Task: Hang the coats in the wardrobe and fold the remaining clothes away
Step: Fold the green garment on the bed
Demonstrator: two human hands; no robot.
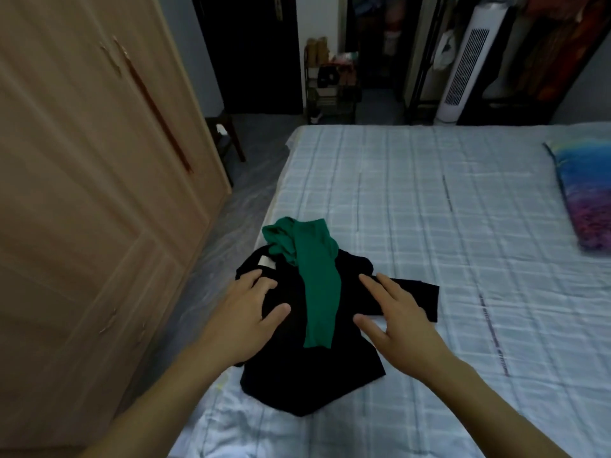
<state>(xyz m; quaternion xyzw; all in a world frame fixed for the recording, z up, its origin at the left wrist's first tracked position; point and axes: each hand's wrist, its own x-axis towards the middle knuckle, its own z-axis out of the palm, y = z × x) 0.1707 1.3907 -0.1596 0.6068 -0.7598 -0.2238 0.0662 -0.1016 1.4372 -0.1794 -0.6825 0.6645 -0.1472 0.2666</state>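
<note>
The wooden wardrobe (82, 176) stands left of the bed (429, 209). On the bed's near-left corner lies a black garment (297, 375); the left hand (244, 315) and right hand (396, 319) rest flat-fingered on it, either side of a green garment (319, 285) draped across it.

Black garment (297, 368) under green garment (317, 285), pale blue checked bedsheet (429, 200), blue-and-purple pillow (585, 193), tan wardrobe (82, 160)
</note>
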